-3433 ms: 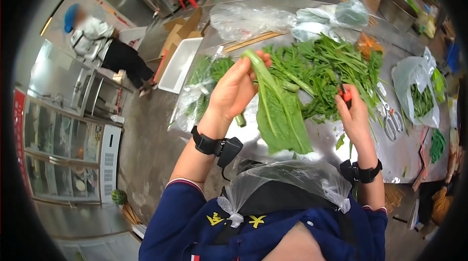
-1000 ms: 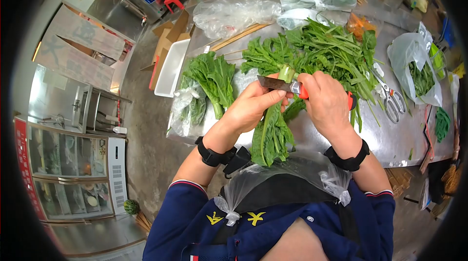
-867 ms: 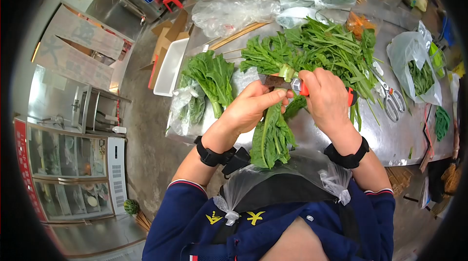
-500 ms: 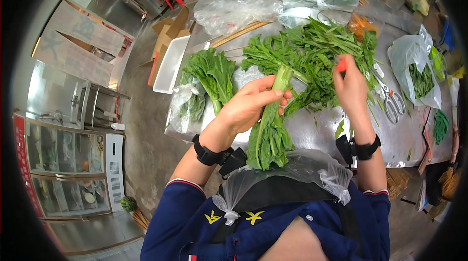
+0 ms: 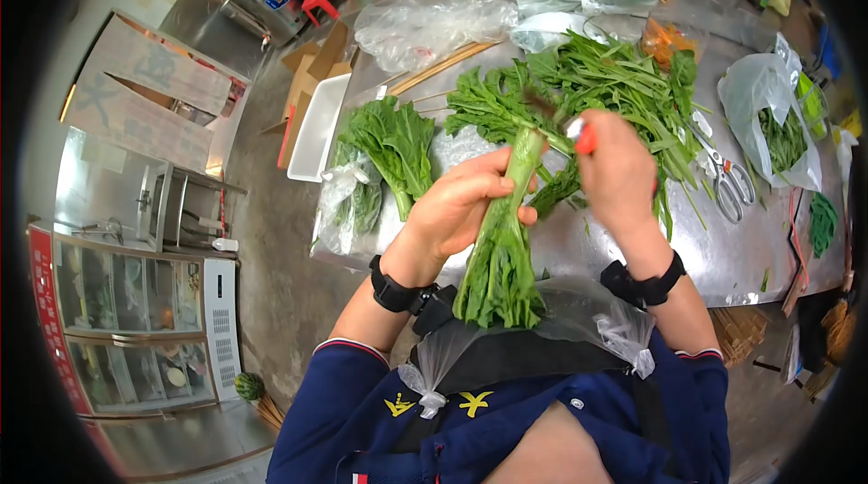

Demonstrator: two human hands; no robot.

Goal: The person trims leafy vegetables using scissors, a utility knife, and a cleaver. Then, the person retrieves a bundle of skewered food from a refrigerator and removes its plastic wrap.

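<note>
My left hand [image 5: 466, 195] is wrapped round a stalk of stem lettuce [image 5: 502, 258], its thick pale stem pointing up and away and its leaves hanging toward my apron. Close to the right of the cut end, my right hand [image 5: 617, 168] is closed on a red-handled tool [image 5: 586, 139]. Motion blurs its working end, so I cannot tell whether it is a knife or a peeler. Beyond both hands lies a heap of cut greens [image 5: 624, 91]. More leafy stalks [image 5: 389, 140] rest on the steel table [image 5: 624, 258] to the left, partly beside a plastic bag.
Orange-handled scissors [image 5: 728, 181] lie right of the heap. A bag of greens [image 5: 773, 118] sits farther right. Clear plastic bags [image 5: 434, 28] and wooden skewers [image 5: 443, 68] are at the back. A white tray [image 5: 318, 127] stands off the left edge, and a glass-door fridge [image 5: 131, 312] is farther left.
My right hand has moved left with the red-handled tool, closer to the stem's cut end. My left hand keeps its hold on the stem lettuce with little movement.
</note>
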